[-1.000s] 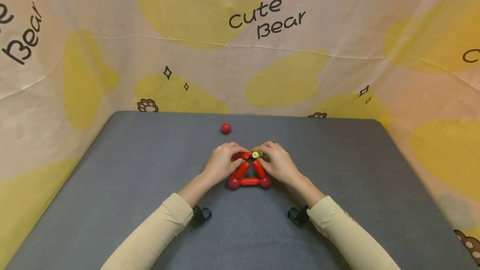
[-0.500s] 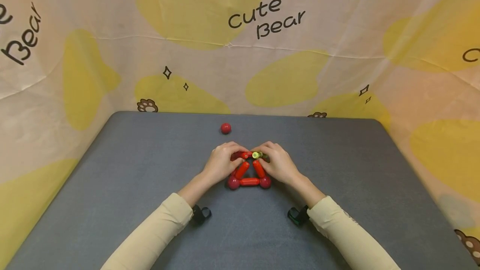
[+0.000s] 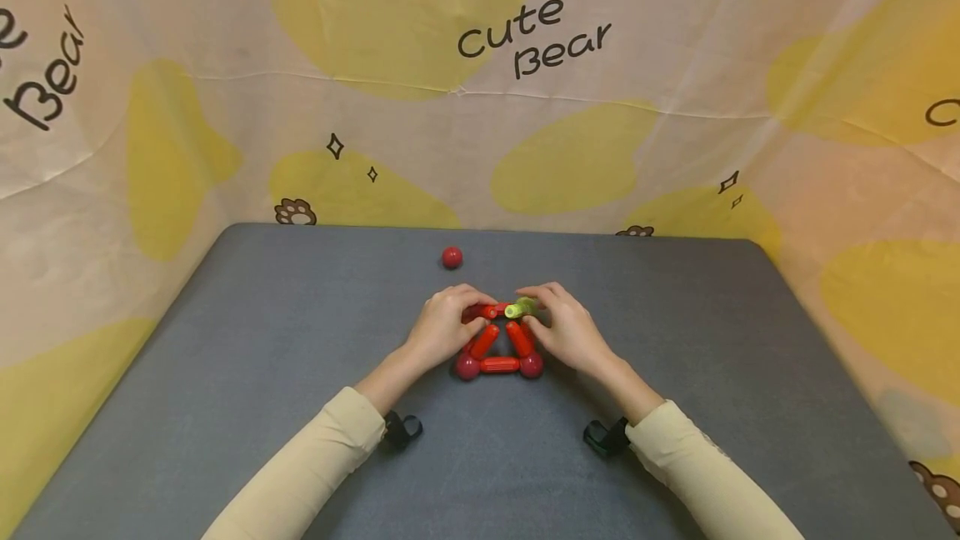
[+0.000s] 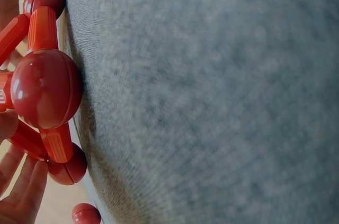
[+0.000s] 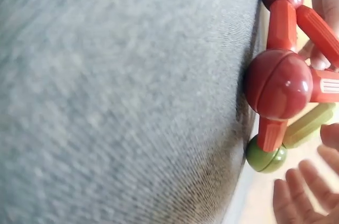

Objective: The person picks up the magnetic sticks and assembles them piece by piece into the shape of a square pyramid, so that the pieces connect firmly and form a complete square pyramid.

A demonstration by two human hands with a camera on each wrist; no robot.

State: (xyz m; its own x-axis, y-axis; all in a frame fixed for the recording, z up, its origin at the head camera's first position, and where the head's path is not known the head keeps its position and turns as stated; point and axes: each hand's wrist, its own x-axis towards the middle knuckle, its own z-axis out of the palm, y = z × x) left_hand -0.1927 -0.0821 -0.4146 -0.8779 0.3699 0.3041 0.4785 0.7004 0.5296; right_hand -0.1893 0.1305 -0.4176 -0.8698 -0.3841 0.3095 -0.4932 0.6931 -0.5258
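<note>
A frame of magnetic-looking sticks and balls stands mid-table. Two dark red balls, the front left ball [image 3: 467, 367] and the front right ball [image 3: 531, 365], are joined by a red stick [image 3: 499, 365]. Slanted red sticks [image 3: 484, 341] rise from both. Behind, a light green stick [image 3: 517, 307] slants up from a green ball [image 5: 266, 156]. My left hand [image 3: 444, 323] pinches the back left red stick [image 4: 29, 140] between thumb and fingers. Beside the green stick, my right hand [image 3: 564, 325] has its fingers spread and apart from it.
A loose red ball [image 3: 452, 257] lies behind the frame, towards the far edge of the grey table [image 3: 300, 290]. A printed cloth [image 3: 420, 148] hangs around the back and sides. Black straps [image 3: 606, 437] sit at the wrists.
My right hand has loosened from the green stick and drawn slightly right, so more of the stick shows. The left hand stays where it was.
</note>
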